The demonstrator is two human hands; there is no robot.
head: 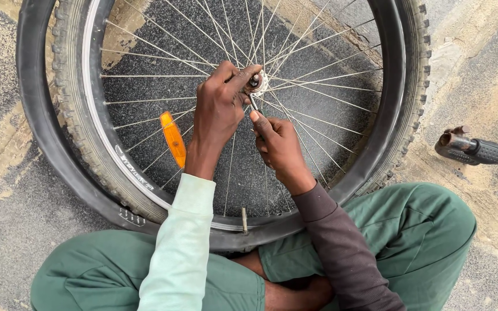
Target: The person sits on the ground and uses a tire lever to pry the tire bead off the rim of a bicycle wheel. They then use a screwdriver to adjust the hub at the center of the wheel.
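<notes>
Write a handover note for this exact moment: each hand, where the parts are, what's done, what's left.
Left hand: fingers pinched on the hub at the wheel's centre.
Right hand: holds a thin tool up against the hub.
Wheel: flat on the ground against the crossed legs; tyre partly off the rim, inner tube pulled out around it, valve near the lap.
Done: tyre loosened, tube out.
Left: hub work under way; tube and tyre not refitted.
Handlebar grip lies at right.

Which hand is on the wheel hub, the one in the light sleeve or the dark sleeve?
The left hand, in the pale green sleeve, grips the silver wheel hub; the right hand sits lower.
</notes>
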